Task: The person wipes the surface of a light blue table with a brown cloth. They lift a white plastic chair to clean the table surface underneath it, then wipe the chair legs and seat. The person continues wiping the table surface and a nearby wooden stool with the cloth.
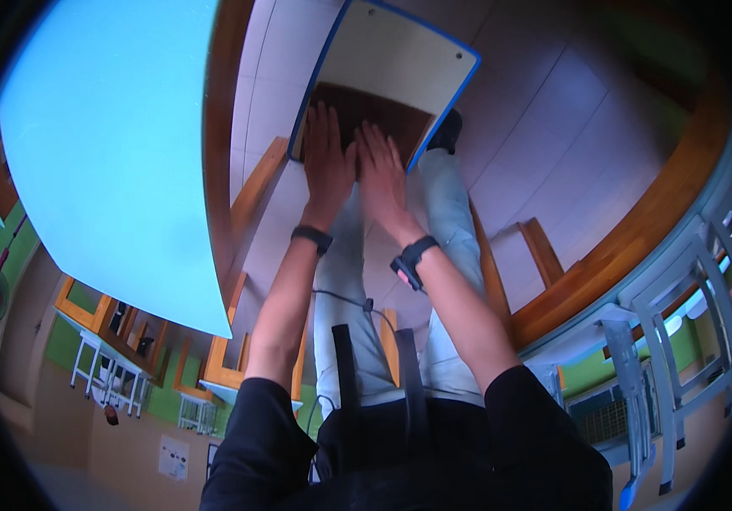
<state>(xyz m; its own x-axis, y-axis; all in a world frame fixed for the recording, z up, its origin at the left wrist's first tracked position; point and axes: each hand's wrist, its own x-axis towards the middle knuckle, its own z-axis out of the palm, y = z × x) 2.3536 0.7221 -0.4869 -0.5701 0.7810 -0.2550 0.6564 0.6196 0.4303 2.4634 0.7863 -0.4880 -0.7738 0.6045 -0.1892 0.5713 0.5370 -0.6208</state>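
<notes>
Both my hands lie flat on a dark brown sheet (pixel 398 115), palms down and side by side with fingers stretched forward. The sheet covers the near part of a white panel (pixel 398 48) with a blue rim and screw heads at its far corners, which looks like a chair seat. My left hand (pixel 328 160) rests towards the sheet's left edge. To its right, my right hand (pixel 382 169) angles inward, with the thumbs close together. Neither hand grips anything. The sheet's material cannot be told, and my hands hide part of its near edge.
A table with a pale blue top (pixel 117 160) stands close on the left. On the right curves a wooden table edge (pixel 621 262), with grey chairs (pixel 685 345) beyond it. My shoe (pixel 448 131) is beside the panel. A thin cable (pixel 343 297) crosses my legs.
</notes>
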